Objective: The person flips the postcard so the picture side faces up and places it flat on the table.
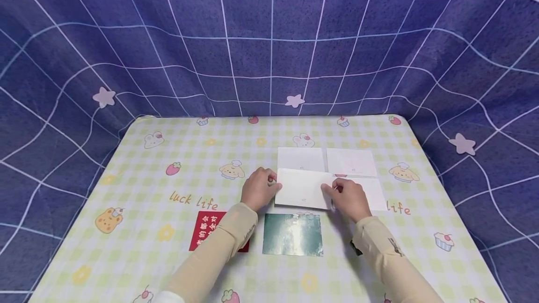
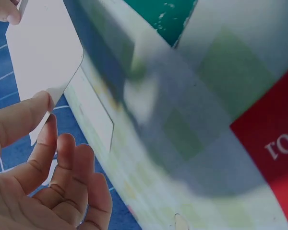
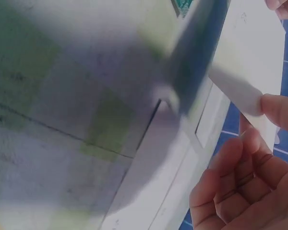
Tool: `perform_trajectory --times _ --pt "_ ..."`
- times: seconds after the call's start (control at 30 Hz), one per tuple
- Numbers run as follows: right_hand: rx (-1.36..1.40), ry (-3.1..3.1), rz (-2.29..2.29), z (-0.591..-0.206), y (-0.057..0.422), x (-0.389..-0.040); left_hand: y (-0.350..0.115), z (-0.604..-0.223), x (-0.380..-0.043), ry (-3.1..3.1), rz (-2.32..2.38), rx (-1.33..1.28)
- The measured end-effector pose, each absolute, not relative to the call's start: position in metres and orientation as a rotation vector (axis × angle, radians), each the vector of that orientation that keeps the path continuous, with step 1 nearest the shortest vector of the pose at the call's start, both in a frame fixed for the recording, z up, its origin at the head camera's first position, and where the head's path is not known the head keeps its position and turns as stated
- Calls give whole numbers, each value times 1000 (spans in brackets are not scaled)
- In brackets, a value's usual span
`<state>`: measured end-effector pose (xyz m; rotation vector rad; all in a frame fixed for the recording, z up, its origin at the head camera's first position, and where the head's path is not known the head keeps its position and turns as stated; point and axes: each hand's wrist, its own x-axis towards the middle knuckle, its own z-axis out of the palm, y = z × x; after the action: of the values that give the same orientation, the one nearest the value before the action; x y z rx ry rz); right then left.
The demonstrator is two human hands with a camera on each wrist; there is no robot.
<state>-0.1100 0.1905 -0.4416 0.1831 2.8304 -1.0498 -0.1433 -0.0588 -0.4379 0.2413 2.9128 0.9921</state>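
Between my two hands is a blank white card point(image 1: 304, 187), raised off the table and tilted. My left hand point(image 1: 258, 188) pinches its left edge; the left wrist view shows thumb and index finger on the card point(image 2: 44, 52), other fingers curled loosely. The opposite edge is pinched by my right hand point(image 1: 350, 199), thumb on the face and fingers behind, as the right wrist view shows. Beyond the held card lie a white card point(image 1: 300, 155) and another white card point(image 1: 351, 160). A third white card point(image 1: 368, 193) is partly hidden by my right hand.
Nearer me lies a glossy green card point(image 1: 292, 235). My left forearm partly covers a red card point(image 1: 204, 230) with white characters. A small dark corner point(image 1: 355, 248) shows beside my right sleeve. The checked tablecloth point(image 1: 139, 191) ends at a blue curtain point(image 1: 252, 55).
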Motion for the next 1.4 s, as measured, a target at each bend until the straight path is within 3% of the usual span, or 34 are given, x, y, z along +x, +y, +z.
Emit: perform_trajectory --times 0.87,1.4 --pt "106 2898 -1127 -426 194 -98 -69 -427 -142 2802 1259 305" --pt "350 2670 -1422 -427 204 -93 -71 -431 -143 2691 1650 260"
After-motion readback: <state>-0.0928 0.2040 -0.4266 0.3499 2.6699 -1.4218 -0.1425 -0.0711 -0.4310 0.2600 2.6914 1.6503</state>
